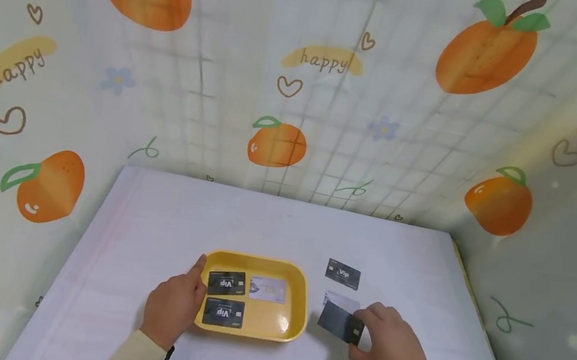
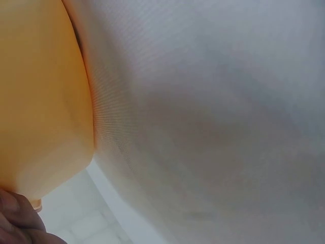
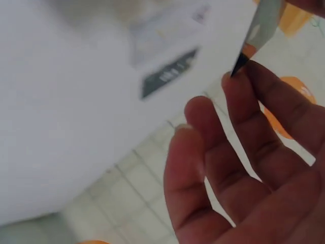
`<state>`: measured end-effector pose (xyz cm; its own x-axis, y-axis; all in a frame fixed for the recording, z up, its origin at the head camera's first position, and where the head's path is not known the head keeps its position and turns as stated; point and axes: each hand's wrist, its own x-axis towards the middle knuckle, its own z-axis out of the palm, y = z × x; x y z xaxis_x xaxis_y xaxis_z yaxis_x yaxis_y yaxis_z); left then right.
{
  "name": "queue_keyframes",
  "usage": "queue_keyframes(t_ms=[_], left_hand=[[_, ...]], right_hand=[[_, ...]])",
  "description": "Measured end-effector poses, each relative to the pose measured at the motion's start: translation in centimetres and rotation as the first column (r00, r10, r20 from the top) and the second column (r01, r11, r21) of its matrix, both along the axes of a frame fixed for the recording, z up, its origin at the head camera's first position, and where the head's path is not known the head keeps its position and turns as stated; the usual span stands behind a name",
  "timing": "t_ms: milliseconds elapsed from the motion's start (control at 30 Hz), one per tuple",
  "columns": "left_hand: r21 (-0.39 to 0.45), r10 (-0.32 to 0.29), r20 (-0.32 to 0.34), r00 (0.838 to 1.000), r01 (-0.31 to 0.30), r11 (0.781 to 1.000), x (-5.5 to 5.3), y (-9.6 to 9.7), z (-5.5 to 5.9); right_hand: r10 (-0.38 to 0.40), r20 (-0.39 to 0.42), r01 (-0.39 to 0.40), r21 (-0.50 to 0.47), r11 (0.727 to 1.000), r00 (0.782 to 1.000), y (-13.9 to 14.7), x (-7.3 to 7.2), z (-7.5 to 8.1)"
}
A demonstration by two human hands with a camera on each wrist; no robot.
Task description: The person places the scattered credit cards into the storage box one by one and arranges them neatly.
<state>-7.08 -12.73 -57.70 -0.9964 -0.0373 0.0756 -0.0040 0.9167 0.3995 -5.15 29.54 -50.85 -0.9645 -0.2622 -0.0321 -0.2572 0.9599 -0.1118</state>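
Observation:
My left hand [image 1: 173, 309] grips the left side of a shallow yellow tray [image 1: 301, 306], its fingers lying along the rim. In the left wrist view the fingers [image 2: 20, 221] show at the lower left against the tray's outer wall [image 2: 45, 101]. Inside the tray lie two black Vip cards, an upper one [image 1: 227, 283] and a lower one [image 1: 224, 313], plus a silver card [image 1: 268, 289]. To the right of the tray, my right hand [image 1: 393, 348] pinches a dark card [image 1: 338, 322] by its right end, tilted above the table. The right wrist view shows this card [image 3: 260, 30] nearly edge-on.
Beyond the held card, a silver card [image 1: 340, 299] lies partly covered by it in the head view. A black Vip card [image 1: 343, 274] lies farther back on the white table [image 1: 161, 211]. A fruit-printed curtain [image 1: 222, 101] hangs behind the table and along its sides.

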Motion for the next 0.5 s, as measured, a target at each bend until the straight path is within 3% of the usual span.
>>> queue_keyframes(t_ms=[300,500], left_hand=[[-0.018,-0.009,-0.001,1.0,0.009,1.0,0.1,-0.1,0.1],[-0.014,-0.006,-0.002,1.0,0.006,1.0,-0.1,0.0,0.2]], right_hand=[[0.103,-0.092,-0.104,-0.011,0.995,0.99,-2.6,-1.9,3.6],[0.267,-0.203,-0.281,-0.045,0.959,0.942,-4.9,-3.2,4.2]])
